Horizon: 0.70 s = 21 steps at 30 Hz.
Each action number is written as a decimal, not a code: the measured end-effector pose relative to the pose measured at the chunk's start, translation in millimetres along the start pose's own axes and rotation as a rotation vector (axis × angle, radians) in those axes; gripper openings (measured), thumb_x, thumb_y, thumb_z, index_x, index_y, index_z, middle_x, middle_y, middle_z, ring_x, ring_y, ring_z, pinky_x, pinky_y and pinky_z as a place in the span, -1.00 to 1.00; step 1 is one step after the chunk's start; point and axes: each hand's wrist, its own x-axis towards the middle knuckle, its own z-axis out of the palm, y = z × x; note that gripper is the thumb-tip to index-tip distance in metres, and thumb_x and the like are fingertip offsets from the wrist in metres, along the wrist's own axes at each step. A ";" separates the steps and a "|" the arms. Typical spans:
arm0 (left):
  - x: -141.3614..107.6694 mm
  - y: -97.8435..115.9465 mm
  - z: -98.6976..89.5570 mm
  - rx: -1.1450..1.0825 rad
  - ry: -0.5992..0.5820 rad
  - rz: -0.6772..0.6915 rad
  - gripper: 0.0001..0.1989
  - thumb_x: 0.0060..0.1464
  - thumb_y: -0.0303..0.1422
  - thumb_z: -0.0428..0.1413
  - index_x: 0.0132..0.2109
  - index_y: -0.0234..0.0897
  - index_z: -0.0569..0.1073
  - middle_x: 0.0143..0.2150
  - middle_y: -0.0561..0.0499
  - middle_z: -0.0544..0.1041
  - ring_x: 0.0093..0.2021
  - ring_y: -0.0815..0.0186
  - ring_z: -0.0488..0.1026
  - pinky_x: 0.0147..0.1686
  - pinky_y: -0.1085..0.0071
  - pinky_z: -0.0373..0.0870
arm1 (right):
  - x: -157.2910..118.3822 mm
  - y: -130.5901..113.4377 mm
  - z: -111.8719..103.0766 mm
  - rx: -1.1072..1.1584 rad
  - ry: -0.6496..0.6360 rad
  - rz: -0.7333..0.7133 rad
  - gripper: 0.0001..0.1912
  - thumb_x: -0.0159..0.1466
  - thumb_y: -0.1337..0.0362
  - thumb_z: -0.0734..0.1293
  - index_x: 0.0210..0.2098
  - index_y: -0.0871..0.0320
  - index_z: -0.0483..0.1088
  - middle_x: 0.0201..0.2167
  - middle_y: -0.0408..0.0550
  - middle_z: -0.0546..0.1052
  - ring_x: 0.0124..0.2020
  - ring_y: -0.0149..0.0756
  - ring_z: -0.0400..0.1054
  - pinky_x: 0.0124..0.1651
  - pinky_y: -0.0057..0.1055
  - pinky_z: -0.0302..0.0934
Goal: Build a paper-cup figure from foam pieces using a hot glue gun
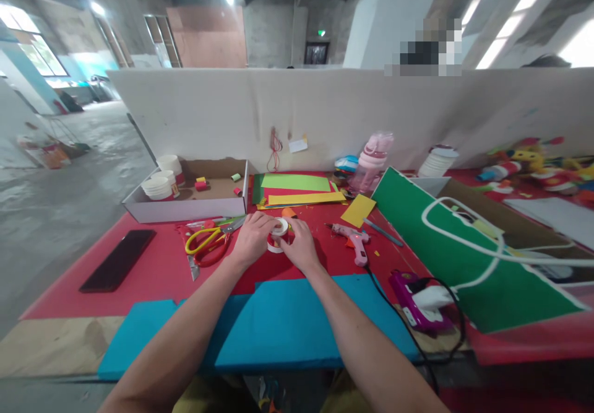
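Observation:
My left hand (256, 234) and my right hand (299, 243) meet over the red sheet, fingers closed from both sides on a white ring-shaped piece (279, 226). Below it shows another white rim (275, 247) with red inside; whether the two are joined I cannot tell. Just behind the right fingers sits a small orange piece (288, 213). Left of my left hand lie scissors with yellow and red handles (204, 243) and a cutter blade (193, 269). A pink glue gun (355, 239) rests to the right of my right hand.
Along the back are a white box (185, 213) with paper cups (158, 188), coloured paper sheets (297, 182) and a pink bottle (372, 159). A phone (118, 261) lies left; a purple power strip (417, 304), cables and a green board (445, 258) stand right. Blue foam (288, 332) lines the front edge.

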 end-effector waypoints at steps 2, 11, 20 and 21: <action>-3.2 -0.3 1.5 0.029 0.034 0.022 -0.73 0.20 -0.45 0.00 0.00 -0.27 0.49 -0.09 -0.16 0.55 -0.08 0.14 0.36 -0.14 0.20 0.30 | -0.4 0.7 0.7 0.000 -0.002 0.001 -0.51 0.18 0.17 0.38 0.08 0.13 0.35 -0.03 0.07 0.48 0.01 -0.05 0.30 0.07 -0.10 0.25; -8.4 -0.1 -1.1 0.021 0.111 0.013 -0.61 0.15 -0.54 -0.04 0.08 -0.28 0.45 -0.01 -0.17 0.51 -0.01 0.11 0.34 -0.07 0.18 0.32 | -0.2 -8.9 -12.0 0.052 0.044 -0.066 -0.47 0.24 0.11 0.33 0.14 0.19 0.27 0.06 0.14 0.42 0.11 -0.07 0.26 0.16 -0.11 0.19; -13.6 -21.0 -3.1 -0.047 0.232 -0.068 -0.45 0.02 -0.64 -0.09 0.16 -0.28 0.37 0.02 -0.14 0.48 0.02 0.15 0.34 0.04 0.17 0.32 | 3.9 0.7 -27.2 0.108 0.320 0.019 -0.67 0.38 0.17 0.16 0.07 0.15 0.30 -0.01 0.12 0.43 0.05 -0.15 0.30 0.12 -0.13 0.22; -14.7 -26.4 -3.4 -0.043 0.238 -0.080 -0.44 0.00 -0.65 -0.09 0.15 -0.28 0.37 0.01 -0.14 0.49 0.01 0.15 0.34 0.04 0.18 0.32 | 4.5 2.4 -28.1 0.102 0.338 0.027 -0.68 0.39 0.17 0.14 0.05 0.15 0.31 -0.03 0.12 0.44 0.04 -0.15 0.31 0.11 -0.13 0.22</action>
